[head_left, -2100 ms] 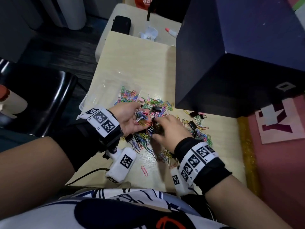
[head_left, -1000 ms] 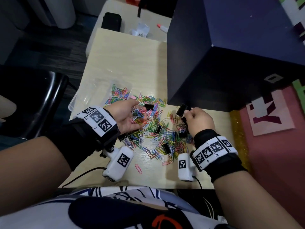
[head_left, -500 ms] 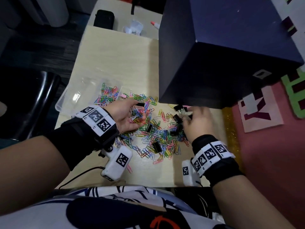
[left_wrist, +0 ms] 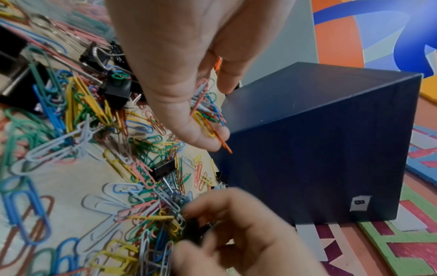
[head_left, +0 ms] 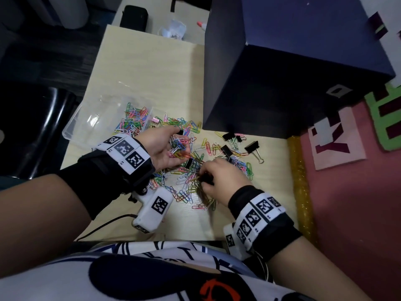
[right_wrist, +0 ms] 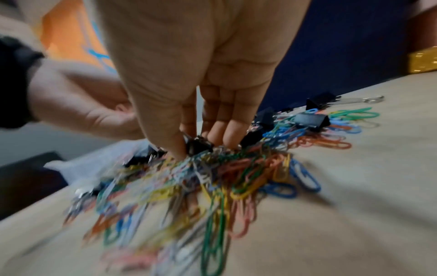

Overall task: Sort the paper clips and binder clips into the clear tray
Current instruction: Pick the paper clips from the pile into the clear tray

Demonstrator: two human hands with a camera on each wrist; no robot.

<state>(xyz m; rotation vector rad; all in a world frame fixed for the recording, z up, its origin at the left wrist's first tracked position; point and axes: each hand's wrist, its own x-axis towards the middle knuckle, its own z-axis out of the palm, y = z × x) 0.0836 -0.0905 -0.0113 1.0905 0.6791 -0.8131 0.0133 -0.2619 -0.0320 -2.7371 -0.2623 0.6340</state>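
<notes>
A pile of coloured paper clips [head_left: 191, 183] mixed with black binder clips lies on the pale table [head_left: 152, 68]. My left hand [head_left: 180, 146] is cupped palm up and holds a bunch of paper clips [left_wrist: 205, 112] just above the pile. My right hand [head_left: 205, 180] reaches into the pile's near side, its thumb and fingers pinching a black binder clip [right_wrist: 198, 144]. The clear tray [head_left: 86, 127] sits at the left, with paper clips [head_left: 132, 122] in its right compartment. Three binder clips [head_left: 251, 146] lie apart by the box.
A big dark blue box [head_left: 293, 68] stands at the right, against the pile's far edge. A black chair [head_left: 32, 131] is left of the table. A black case [head_left: 133, 17] and small items lie on the far table. Bare tabletop lies beyond the tray.
My right hand has come back from beside the box, where it set a binder clip down, into the near side of the pile. The left hand has kept its bunch.
</notes>
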